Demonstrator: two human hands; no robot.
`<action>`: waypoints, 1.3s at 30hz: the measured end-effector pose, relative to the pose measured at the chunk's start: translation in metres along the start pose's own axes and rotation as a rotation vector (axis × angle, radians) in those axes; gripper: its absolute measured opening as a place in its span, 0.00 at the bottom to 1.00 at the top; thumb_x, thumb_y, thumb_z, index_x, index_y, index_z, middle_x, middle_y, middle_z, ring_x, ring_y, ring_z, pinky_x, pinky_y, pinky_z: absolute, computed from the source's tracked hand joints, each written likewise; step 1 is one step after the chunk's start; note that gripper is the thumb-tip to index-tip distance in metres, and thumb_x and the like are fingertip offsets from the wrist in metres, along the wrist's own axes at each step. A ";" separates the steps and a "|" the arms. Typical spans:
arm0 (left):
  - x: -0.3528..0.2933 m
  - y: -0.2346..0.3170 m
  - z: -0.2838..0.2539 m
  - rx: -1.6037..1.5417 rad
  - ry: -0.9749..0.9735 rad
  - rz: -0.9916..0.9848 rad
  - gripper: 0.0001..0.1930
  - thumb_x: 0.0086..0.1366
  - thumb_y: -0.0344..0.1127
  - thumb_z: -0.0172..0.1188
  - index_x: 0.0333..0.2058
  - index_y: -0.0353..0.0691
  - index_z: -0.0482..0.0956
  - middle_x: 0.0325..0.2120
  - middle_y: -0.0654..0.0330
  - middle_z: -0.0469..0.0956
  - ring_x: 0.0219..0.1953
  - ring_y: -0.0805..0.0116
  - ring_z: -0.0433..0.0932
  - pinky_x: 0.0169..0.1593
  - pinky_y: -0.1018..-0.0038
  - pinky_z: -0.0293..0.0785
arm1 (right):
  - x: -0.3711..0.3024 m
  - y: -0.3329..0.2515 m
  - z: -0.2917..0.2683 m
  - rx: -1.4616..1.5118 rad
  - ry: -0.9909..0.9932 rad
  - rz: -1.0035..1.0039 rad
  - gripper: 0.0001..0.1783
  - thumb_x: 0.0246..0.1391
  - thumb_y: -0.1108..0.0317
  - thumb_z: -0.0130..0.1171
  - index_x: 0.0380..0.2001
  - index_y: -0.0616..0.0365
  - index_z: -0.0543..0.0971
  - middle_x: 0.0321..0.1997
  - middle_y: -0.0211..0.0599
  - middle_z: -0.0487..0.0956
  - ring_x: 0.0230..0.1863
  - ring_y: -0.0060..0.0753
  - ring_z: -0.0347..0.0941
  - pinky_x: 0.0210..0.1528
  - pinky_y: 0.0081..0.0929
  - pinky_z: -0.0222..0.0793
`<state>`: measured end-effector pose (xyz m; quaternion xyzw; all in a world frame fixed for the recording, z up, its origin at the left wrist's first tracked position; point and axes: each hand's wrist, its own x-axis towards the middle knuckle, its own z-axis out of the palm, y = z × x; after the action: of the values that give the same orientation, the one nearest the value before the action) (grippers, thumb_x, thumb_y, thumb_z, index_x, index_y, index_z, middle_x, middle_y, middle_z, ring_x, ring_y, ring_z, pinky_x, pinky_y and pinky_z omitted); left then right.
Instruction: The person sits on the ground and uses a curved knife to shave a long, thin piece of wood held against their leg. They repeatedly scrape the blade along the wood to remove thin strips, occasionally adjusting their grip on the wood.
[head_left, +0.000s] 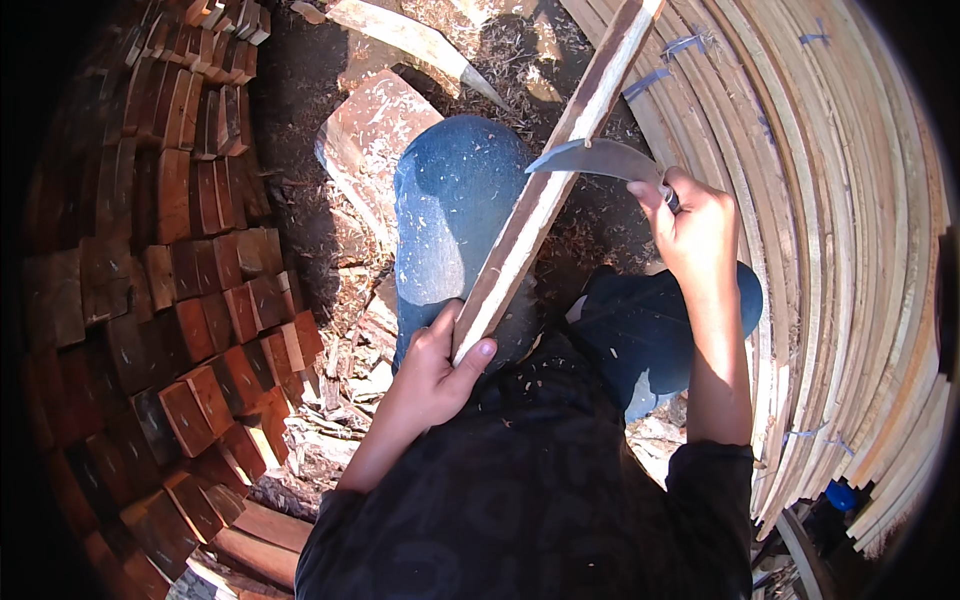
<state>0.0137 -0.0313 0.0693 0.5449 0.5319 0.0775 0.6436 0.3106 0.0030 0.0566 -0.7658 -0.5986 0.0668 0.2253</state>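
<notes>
My left hand (437,375) is closed round the near end of a long wooden stick (530,215), its thumb lying along the side. The stick slants away up and to the right, over my jeans. One of its faces is dark brown, the other pale. In my right hand (692,225) is a curved knife (600,158), shaped like a sickle; the fist hides most of the handle. The blade reaches left across the stick and appears to touch its upper side, where a small pale chip shows at the edge.
Stacked reddish-brown wood blocks (200,400) rise on my left. Long pale strips (800,200), tied in bundles with bluish ties, fill the right. Ahead lie a flat wooden board (375,145) and a pointed wood piece (415,40). Shavings cover the ground and my knee (465,170).
</notes>
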 end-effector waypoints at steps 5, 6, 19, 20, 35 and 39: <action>-0.001 -0.012 0.003 0.028 0.060 0.188 0.18 0.64 0.41 0.58 0.42 0.29 0.69 0.21 0.46 0.74 0.25 0.54 0.79 0.32 0.66 0.72 | 0.034 0.067 -0.033 0.014 0.078 0.485 0.35 0.60 0.43 0.52 0.15 0.69 0.73 0.10 0.45 0.63 0.14 0.33 0.58 0.21 0.33 0.58; -0.002 -0.011 0.001 0.028 0.047 0.169 0.18 0.64 0.41 0.58 0.42 0.29 0.69 0.20 0.46 0.74 0.25 0.52 0.79 0.31 0.65 0.72 | 0.030 0.081 -0.038 0.029 0.085 0.476 0.35 0.60 0.44 0.52 0.16 0.69 0.73 0.10 0.45 0.63 0.14 0.32 0.59 0.21 0.33 0.58; 0.003 0.003 0.003 0.138 0.084 0.164 0.17 0.64 0.39 0.58 0.39 0.28 0.69 0.20 0.42 0.74 0.27 0.41 0.79 0.31 0.60 0.72 | -0.023 -0.030 -0.018 -0.048 -0.198 -0.092 0.28 0.47 0.47 0.66 0.14 0.59 0.70 0.11 0.42 0.71 0.14 0.47 0.72 0.17 0.37 0.66; 0.004 0.002 0.003 0.146 0.098 0.184 0.17 0.64 0.39 0.58 0.39 0.28 0.69 0.19 0.42 0.74 0.26 0.43 0.79 0.30 0.61 0.71 | -0.018 -0.029 -0.019 -0.052 -0.211 -0.106 0.26 0.47 0.47 0.67 0.15 0.58 0.71 0.11 0.42 0.71 0.14 0.46 0.72 0.17 0.36 0.66; 0.005 -0.003 0.002 0.189 0.115 0.255 0.20 0.63 0.40 0.59 0.42 0.27 0.68 0.16 0.41 0.73 0.21 0.45 0.78 0.26 0.61 0.71 | 0.020 0.107 -0.071 -0.059 0.127 0.533 0.37 0.63 0.42 0.47 0.11 0.63 0.65 0.11 0.30 0.58 0.17 0.23 0.51 0.21 0.31 0.50; 0.003 0.009 0.001 0.179 0.055 0.142 0.20 0.63 0.39 0.60 0.42 0.27 0.67 0.17 0.41 0.74 0.24 0.42 0.79 0.28 0.60 0.72 | -0.018 0.041 -0.052 0.107 0.027 0.365 0.29 0.59 0.51 0.57 0.16 0.66 0.71 0.10 0.38 0.63 0.14 0.29 0.58 0.20 0.31 0.57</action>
<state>0.0203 -0.0267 0.0746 0.6341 0.5141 0.0898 0.5706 0.3613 -0.0357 0.0823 -0.8495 -0.4421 0.1278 0.2579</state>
